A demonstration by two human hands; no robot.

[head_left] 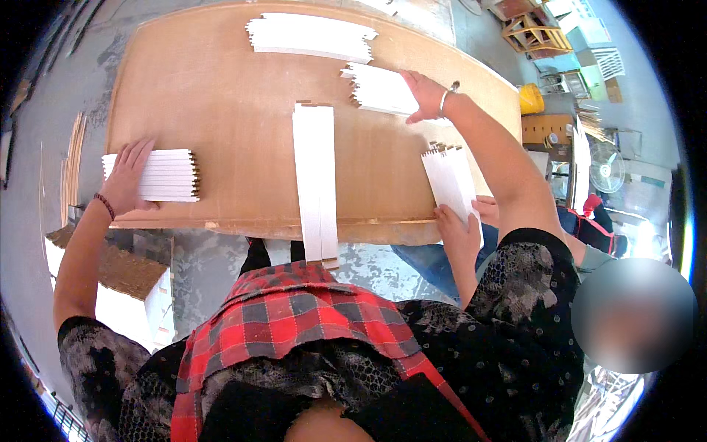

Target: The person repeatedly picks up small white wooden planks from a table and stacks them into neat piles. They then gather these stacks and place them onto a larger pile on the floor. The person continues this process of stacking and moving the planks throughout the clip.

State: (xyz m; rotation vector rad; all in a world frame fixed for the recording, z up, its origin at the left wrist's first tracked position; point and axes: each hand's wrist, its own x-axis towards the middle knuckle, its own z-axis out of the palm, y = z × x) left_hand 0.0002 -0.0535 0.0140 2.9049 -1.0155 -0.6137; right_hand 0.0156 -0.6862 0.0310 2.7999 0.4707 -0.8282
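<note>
On the brown table (243, 173), at left, the left hand (128, 178) grips a bundle (171, 177) of white strips, long axis left to right, brown ends pointing right; right of centre, the right hand (427, 96) clasps a second bundle (381, 88) across its width, toothed end pointing left.
</note>
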